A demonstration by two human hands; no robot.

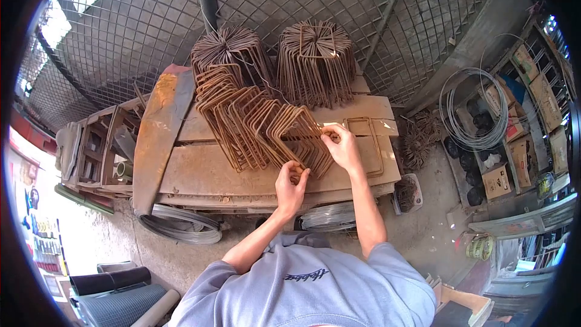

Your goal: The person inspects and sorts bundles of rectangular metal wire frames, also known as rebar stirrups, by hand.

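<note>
A leaning row of rusty, square-bent rebar stirrups [257, 122] lies across the wooden table [200, 172]. My right hand [343, 148] pinches the row's right end, at a corner of the nearest stirrups. Fingers curled, my left hand [291, 186] grips the near lower edge of the same end; how many bars it holds is hidden. To the right of my right hand, a single rectangular stirrup [376, 148] lies flat on the boards. Behind the row stand two round bundles of stirrups, a left bundle [227, 45] and a right bundle [316, 66] with one loose square on top.
A wire mesh fence [266, 0] rises behind the table. Rusty sheet metal [160, 121] leans at its left end. Wire coils [181, 224] lie beneath, and another wire coil [475, 109] hangs at right near shelves. Mesh rolls [121, 303] lie at lower left.
</note>
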